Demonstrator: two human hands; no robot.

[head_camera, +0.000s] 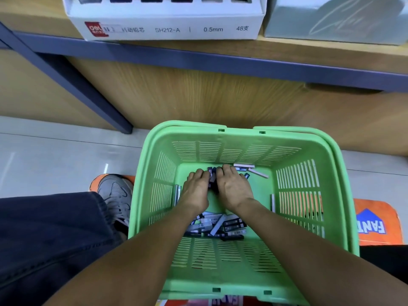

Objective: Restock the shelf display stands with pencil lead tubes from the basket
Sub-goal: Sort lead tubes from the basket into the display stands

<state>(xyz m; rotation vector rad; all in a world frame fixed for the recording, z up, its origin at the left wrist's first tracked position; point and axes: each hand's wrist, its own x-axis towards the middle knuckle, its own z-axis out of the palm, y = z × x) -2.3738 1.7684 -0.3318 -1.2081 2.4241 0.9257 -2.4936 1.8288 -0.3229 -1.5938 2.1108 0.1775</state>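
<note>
— What have you got on the head view?

— I'm looking down into the green basket [242, 250] on the floor; both my hands are inside it, side by side at the far end of the bottom; my left hand [196, 186] and my right hand [234, 186] have their fingers curled down around a small cluster of dark tubes [212, 176] held between them; the fingertips are hidden, so how many each one holds I can't tell.

— And the rest of the stock?

— A loose pile of pencil lead tubes [218, 224] lies on the basket bottom under my forearms, near the close wall; a couple of pale tubes [254, 170] lie against the far wall, just right of my right hand; single tubes stand along the left wall [177, 195] and the right wall [273, 202].

— The display?

— The white display stand [167, 25] sits on the wooden shelf [309, 51] above, well apart from the basket; its front reads SH212-A, 0.5mm; dark tubes show in its upper slots, cut off by the frame edge; a grey-green box [335, 18] stands just beside it on the right.

— Anything else?

— My grey sneaker [117, 195] and dark trouser leg [50, 235] at left; orange packaging [375, 221] under the basket at right.
</note>
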